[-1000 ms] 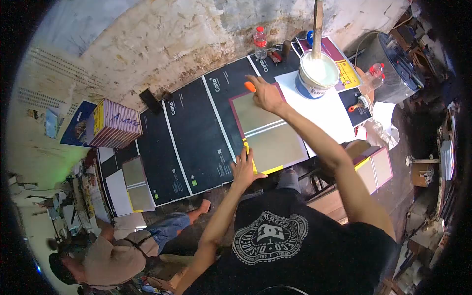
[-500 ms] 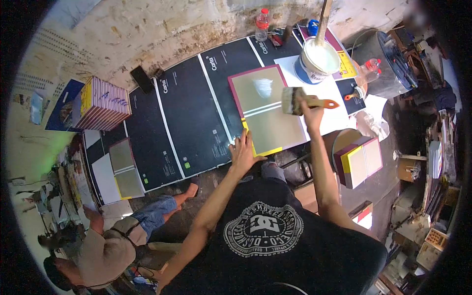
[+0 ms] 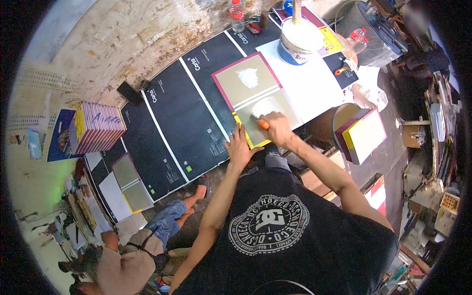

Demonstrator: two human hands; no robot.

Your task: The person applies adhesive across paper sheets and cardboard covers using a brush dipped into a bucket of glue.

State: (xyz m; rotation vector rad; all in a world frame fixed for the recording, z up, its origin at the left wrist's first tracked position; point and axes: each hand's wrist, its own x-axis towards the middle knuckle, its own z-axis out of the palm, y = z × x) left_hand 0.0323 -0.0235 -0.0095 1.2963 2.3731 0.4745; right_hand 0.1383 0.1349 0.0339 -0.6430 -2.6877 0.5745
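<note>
Pressing on the near left corner of the brown cover (image 3: 258,97), the left hand (image 3: 240,151) has its fingers spread wide along the yellow edge and its thumb along the near side. It grips nothing, and probably sits there so the cover won't slip while the other hand rubs. The cover lies flat close to the near edge of the table (image 3: 169,113), maybe so both arms can reach it easily. The right hand (image 3: 279,130) is wrapped tight around a brush (image 3: 264,124), over the near half of the cover. The orange end of the handle pokes out, but the hand hides the bristles. A bucket (image 3: 291,53) with white stuff in it stands on a white sheet (image 3: 302,91) toward the far right corner of the table, likely to be close to the brush hand.

Half a second ago, the brush was up by the right side of the cover, and its wide bristles showed. Only the far half had a white patch (image 3: 247,77) then. Now the near half has a white smear (image 3: 265,104) too. The left hand is at the same corner.
</note>
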